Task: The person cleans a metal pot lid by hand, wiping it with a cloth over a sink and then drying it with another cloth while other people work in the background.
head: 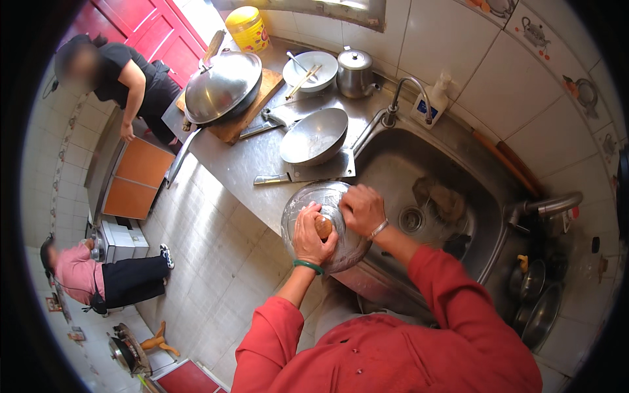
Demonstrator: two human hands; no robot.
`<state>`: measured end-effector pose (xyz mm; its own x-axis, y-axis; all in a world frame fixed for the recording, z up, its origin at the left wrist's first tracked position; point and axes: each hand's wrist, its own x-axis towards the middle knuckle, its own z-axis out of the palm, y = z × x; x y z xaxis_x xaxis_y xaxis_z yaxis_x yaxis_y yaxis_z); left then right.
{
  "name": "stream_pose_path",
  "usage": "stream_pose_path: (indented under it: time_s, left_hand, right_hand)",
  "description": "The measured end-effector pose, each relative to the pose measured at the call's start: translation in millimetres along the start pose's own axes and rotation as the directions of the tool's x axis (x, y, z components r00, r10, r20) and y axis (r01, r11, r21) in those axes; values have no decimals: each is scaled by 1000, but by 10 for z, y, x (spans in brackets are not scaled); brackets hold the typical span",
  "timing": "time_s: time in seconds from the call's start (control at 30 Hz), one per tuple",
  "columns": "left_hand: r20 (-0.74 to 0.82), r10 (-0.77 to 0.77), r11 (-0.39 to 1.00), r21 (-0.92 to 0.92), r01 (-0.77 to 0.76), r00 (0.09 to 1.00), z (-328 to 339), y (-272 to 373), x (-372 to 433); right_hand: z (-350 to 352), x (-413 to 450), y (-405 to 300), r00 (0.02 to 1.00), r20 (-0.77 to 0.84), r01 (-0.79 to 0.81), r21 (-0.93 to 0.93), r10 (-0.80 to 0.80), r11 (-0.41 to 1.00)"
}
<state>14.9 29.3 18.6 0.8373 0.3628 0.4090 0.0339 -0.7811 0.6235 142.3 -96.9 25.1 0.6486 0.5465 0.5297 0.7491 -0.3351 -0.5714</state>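
Note:
A round lid [350,253] with a wooden knob [323,227] is tilted over the near edge of the sink. Its grey surface is streaked and looks wet. My left hand [313,236], with a green bangle at the wrist, grips the lid around the knob. Against the lid's right part presses my right hand [363,209], fingers curled in; whether something is under them is hidden. To the right lies the metal sink [393,162], with a brownish cloth-like thing [441,201] beside the drain. A cleaver [322,173] rests on the counter just beyond the lid.
On the steel counter [221,172] stand a metal bowl [314,137], a covered wok [223,88] on a wooden board, a white bowl with chopsticks [310,71] and a kettle [355,73]. A faucet [413,86] arches over the sink. Two other people stand at the left.

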Motion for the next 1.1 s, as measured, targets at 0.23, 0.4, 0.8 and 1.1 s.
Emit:
stream_pose_path:
  time_s: [0.23, 0.4, 0.8, 1.1]
  left_hand:
    - [18, -18, 1000, 7, 18, 1000, -45, -45, -68]
    - [48, 24, 1000, 10, -25, 999, 26, 7, -30]
    - [93, -49, 999, 19, 47, 994, -103, 150, -32]
    - [80, 31, 999, 19, -32, 996, 12, -78, -22]
  right_hand:
    - [-237, -715, -398, 995, 94, 28, 48, -32, 998]
    - [66, -35, 240, 955, -17, -295, 61, 297, 954]
    - [-183, -1314, -470, 955, -128, -225, 266, 266, 937]
    - [387, -321, 716, 804, 124, -515, 636, 582, 575]
